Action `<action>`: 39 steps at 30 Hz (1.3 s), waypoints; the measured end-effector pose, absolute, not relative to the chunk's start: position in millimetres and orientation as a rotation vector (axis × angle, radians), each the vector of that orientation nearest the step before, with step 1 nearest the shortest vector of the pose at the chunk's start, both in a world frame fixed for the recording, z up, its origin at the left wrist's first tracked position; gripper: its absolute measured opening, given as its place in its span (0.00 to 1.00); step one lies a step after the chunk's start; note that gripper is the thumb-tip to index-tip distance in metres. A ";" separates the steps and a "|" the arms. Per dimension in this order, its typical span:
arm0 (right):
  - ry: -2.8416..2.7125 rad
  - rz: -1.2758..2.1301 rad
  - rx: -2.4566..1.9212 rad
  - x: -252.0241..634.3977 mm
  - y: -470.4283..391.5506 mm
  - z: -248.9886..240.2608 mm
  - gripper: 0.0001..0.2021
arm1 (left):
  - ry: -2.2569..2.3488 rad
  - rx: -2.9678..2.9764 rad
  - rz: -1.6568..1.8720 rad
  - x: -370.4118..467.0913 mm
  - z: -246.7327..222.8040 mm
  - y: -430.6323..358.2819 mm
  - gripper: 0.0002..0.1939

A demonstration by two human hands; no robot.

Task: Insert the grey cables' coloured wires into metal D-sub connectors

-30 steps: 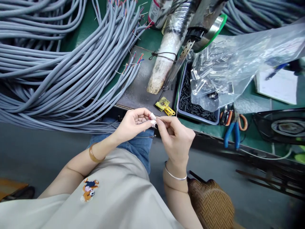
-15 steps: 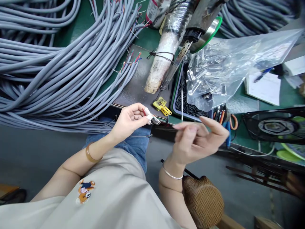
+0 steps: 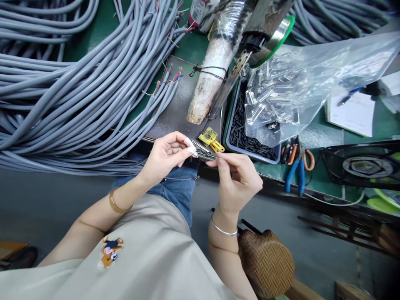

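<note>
Both forearms reached up to the table's front edge, elbows bent, hands facing each other. The left hand pinched a small connector with wires at its left end between white-wrapped fingertips. The right hand had thumb and forefinger drawn narrow at its other end; whether they gripped anything could not be told. Grey cables filled the left of the green table. A yellow piece lay just beyond the connector, beside a bin at the front edge, with blue-handled pliers further right.
</note>
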State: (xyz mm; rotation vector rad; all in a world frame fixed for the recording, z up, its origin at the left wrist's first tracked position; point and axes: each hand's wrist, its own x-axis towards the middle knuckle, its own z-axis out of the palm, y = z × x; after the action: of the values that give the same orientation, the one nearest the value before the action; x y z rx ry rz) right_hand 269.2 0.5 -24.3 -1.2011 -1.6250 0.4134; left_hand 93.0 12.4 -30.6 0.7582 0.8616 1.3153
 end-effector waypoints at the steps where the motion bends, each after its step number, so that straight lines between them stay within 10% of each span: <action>1: -1.600 0.371 -1.195 269.2 -0.5 -24.0 0.07 | 0.866 0.760 1.314 93.0 -30.6 12.5 0.17; 39: -1.734 0.188 -1.009 247.4 38.5 -43.3 0.08 | 1.177 1.035 1.453 103.0 -27.7 32.7 0.05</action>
State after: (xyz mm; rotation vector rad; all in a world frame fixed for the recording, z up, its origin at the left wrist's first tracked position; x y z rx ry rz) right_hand 247.4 38.5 -43.3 -1.0086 -1.7336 0.1879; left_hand 103.0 32.7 -27.7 1.0353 1.1769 1.4525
